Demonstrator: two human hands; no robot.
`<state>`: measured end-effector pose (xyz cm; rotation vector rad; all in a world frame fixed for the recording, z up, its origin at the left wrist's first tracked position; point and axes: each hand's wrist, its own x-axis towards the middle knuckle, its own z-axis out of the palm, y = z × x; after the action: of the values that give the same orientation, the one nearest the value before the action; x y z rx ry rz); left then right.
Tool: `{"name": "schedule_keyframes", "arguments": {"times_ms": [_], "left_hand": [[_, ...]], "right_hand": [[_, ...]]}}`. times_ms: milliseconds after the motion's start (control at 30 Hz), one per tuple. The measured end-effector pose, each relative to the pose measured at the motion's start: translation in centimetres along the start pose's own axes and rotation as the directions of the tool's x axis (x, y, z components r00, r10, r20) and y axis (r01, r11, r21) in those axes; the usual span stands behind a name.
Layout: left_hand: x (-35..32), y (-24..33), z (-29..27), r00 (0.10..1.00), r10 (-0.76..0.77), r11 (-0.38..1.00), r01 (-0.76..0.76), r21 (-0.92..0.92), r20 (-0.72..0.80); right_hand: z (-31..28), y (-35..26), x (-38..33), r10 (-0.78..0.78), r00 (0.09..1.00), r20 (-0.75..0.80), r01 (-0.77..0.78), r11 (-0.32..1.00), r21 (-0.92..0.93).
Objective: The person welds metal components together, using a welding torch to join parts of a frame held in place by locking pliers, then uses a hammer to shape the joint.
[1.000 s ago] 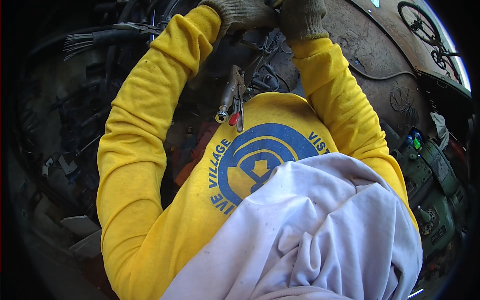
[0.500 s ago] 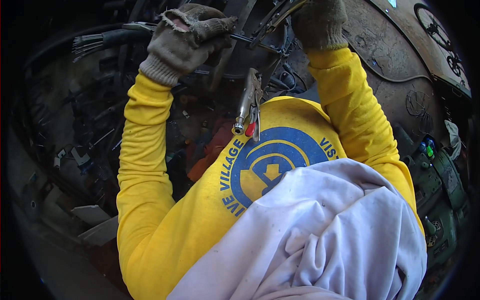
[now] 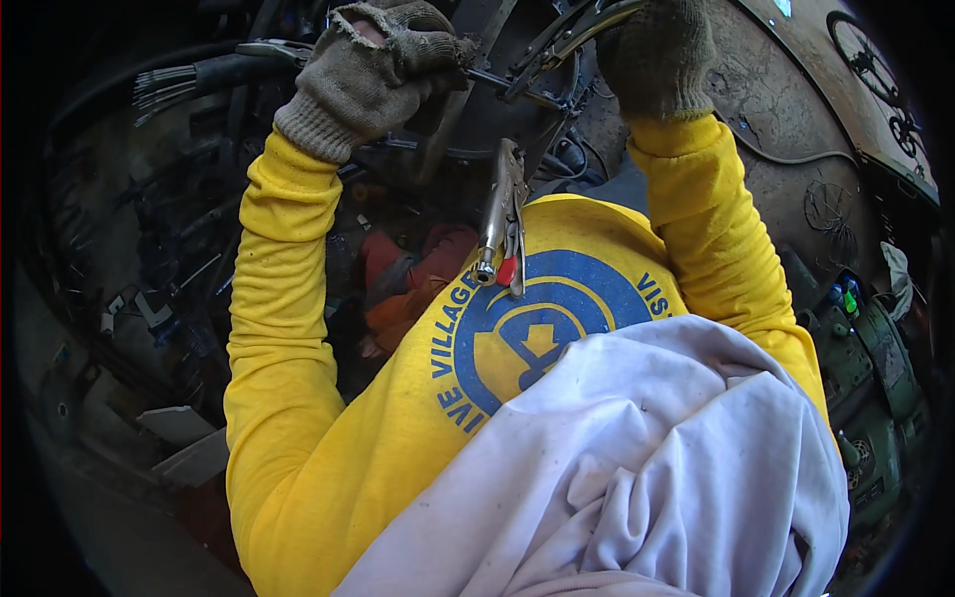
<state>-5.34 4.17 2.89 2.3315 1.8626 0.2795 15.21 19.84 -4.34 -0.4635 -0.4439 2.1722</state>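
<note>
Stained floor (image 3: 771, 104), bicycle (image 3: 867, 58) beyond

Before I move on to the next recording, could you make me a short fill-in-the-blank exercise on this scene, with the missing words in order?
1. Of the left hand and the right hand, the one whose glove shows a torn hole is the ____ one.
2. The locking pliers have a small lever coloured ____.
3. The round print on the yellow shirt is ____.
4. The bicycle is near the picture's ____ edge, not its left edge.

Missing words: left; red; blue; right.
</note>
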Motion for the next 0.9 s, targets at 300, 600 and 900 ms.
{"name": "schedule_keyframes", "arguments": {"times_ms": [300, 600, 900], "left_hand": [[0.2, 0.2, -0.5, 0.988, 0.153, 0.986, -0.153, 0.068, -0.003], [0.5, 0.8, -0.5, 0.984, 0.176, 0.982, -0.173, 0.072, -0.036], [-0.1, 0.1, 0.1, 0.984, 0.167, 0.981, -0.160, 0.110, -0.058]], "right_hand": [[0.5, 0.1, 0.5, 0.048, 0.999, -0.014, -0.048, 0.998, -0.037], [1.7, 0.1, 0.7, 0.005, 1.000, -0.018, -0.006, 1.000, -0.026], [0.5, 0.7, 1.3, 0.039, 0.999, 0.032, -0.042, 0.995, 0.086]]}}
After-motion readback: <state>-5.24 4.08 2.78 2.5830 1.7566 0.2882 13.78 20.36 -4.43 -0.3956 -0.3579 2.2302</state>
